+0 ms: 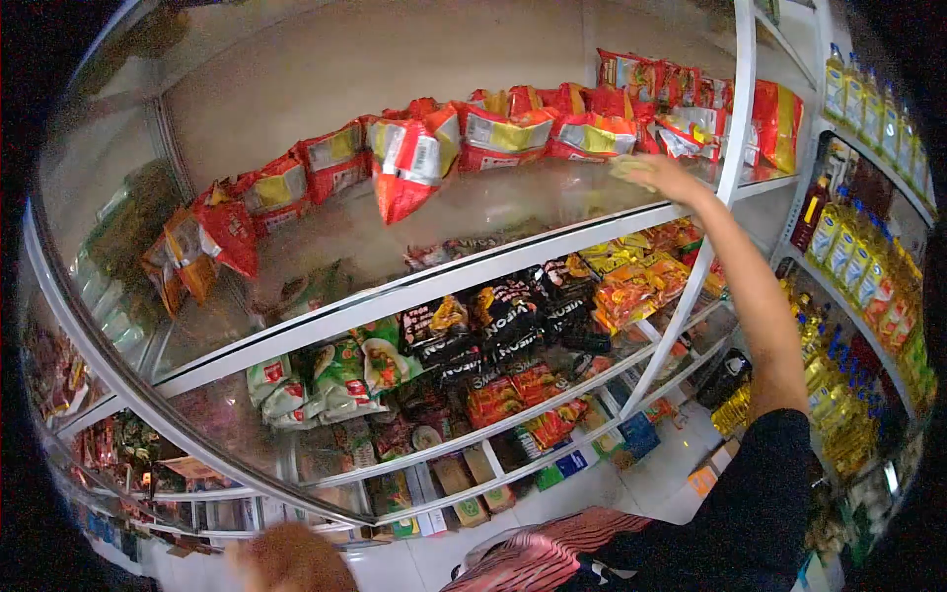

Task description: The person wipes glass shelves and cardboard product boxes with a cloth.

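Head cam shows the right hand point(659, 174) stretched up to the top shelf point(552, 247), pressing what looks like a pale cloth point(631, 166) flat on the glossy shelf top, right in front of the row of red and yellow snack bags point(513, 133). The fingers look spread flat over the cloth, not curled around anything, though it's a bit blurry, so I wouldn't swear to it. The left hand point(286, 562) is low at the bottom edge of the picture, a blur near the floor, and I can't tell if it's open or closed or holding anything.

What could go wrong: those bags sit loose, and one big red bag point(409, 163) already tips forward out of the line toward the front lip. With the cloth just beside the bags, a wide sweep could nudge a bag and slide it off the edge, since the surface looks slick. The arm is at full reach too, so control is probably weaker up there, and the elbow passes close to the white upright post point(735, 148).

Below are shelves packed with noodle packets point(493, 326), and bottles of oil point(858, 266) stand on the rack to the right. A falling bag might knock some of those packets loose.
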{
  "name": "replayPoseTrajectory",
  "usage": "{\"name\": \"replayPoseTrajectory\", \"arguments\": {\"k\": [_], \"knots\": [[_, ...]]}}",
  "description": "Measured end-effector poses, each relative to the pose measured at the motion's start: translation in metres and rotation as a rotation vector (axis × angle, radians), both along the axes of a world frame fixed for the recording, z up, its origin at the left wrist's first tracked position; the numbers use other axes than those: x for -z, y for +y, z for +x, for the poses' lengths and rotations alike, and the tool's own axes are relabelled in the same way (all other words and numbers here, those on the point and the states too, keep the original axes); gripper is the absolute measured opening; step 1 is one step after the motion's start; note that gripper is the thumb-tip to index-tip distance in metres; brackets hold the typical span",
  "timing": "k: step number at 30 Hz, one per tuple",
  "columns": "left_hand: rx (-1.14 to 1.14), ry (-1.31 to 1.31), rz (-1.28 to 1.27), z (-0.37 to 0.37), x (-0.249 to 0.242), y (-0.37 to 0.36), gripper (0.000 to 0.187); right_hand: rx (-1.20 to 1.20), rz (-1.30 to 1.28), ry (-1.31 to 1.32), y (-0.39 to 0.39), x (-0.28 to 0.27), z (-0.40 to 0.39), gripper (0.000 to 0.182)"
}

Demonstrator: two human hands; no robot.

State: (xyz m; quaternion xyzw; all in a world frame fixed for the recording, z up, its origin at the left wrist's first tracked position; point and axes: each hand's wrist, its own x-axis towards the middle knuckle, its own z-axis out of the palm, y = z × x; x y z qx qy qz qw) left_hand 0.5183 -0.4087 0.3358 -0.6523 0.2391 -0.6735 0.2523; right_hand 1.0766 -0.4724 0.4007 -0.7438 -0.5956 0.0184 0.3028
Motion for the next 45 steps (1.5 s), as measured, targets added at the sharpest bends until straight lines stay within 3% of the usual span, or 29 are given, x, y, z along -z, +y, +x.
{"name": "replayPoseTrajectory", "arguments": {"k": [3,5,6,8,10,14,16,17,19,20,22,26,28,30,32,34,37,40,42,44,45], "knots": [[-0.591,0.098,-0.450,0.050,0.028,0.053,0.029,0.130,0.134,-0.176,-0.017,0.001,0.062,0.042],[-0.659,0.187,-0.643,0.084,0.019,0.085,0.033,0.518,-0.168,-0.154,-0.016,-0.009,0.070,0.040],[-0.720,0.228,-0.672,0.096,0.013,0.090,0.034,0.510,-0.164,-0.154,-0.013,-0.006,0.068,0.040],[-0.771,0.306,-0.647,0.120,0.001,0.093,0.030,0.226,0.201,-0.414,-0.002,0.015,0.044,0.040],[-0.791,0.234,-0.650,0.135,0.007,0.101,0.029,0.225,0.216,-0.439,-0.008,0.012,-0.010,0.037],[-0.809,0.099,-0.647,0.143,0.016,0.106,0.027,0.172,0.219,-0.394,-0.039,0.016,-0.022,0.039],[-0.815,0.099,-0.664,0.144,0.014,0.102,0.027,0.154,0.477,-0.440,-0.056,0.025,0.000,0.033],[-0.809,0.099,-0.655,0.144,0.015,0.103,0.027,0.143,0.473,-0.439,-0.061,0.031,0.008,0.033],[-0.811,0.100,-0.645,0.143,0.014,0.101,0.027,0.455,0.791,-0.295,-0.060,0.054,0.017,0.033],[-0.823,0.100,-0.648,0.142,0.015,0.102,0.027,0.445,0.789,-0.288,-0.050,0.066,0.014,0.033],[-0.816,0.062,-0.624,0.143,0.019,0.109,0.027,0.603,1.161,-0.130,-0.019,0.093,-0.005,0.034],[-0.826,0.052,-0.596,0.143,0.019,0.110,0.026,0.319,1.146,-0.320,-0.003,0.104,-0.068,0.033],[-0.828,0.051,-0.570,0.141,0.018,0.111,0.026,0.447,1.211,-0.372,-0.004,0.114,-0.040,0.032],[-0.775,0.069,-0.599,0.140,0.017,0.108,0.026,0.618,1.271,0.047,-0.014,0.107,-0.031,0.029],[-0.744,0.056,-0.623,0.141,0.017,0.107,0.026,0.588,1.377,0.273,-0.012,0.099,-0.044,0.026],[-0.734,0.009,-0.612,0.144,0.017,0.109,0.025,0.582,1.342,0.308,0.007,0.115,-0.048,0.027],[-0.725,-0.003,-0.596,0.143,0.020,0.114,0.025,0.316,1.203,-0.197,0.024,0.126,-0.105,0.028],[-0.709,0.042,-0.585,0.139,0.020,0.114,0.026,0.417,1.153,-0.053,0.011,0.128,-0.074,0.028],[-0.705,0.066,-0.619,0.137,0.018,0.110,0.025,0.526,1.323,0.295,0.004,0.118,-0.056,0.027],[-0.707,0.067,-0.624,0.137,0.018,0.109,0.025,0.614,1.289,0.098,0.012,0.125,-0.051,0.026],[-0.710,0.069,-0.615,0.137,0.018,0.109,0.025,0.528,1.237,0.155,0.016,0.128,-0.072,0.025]]}}
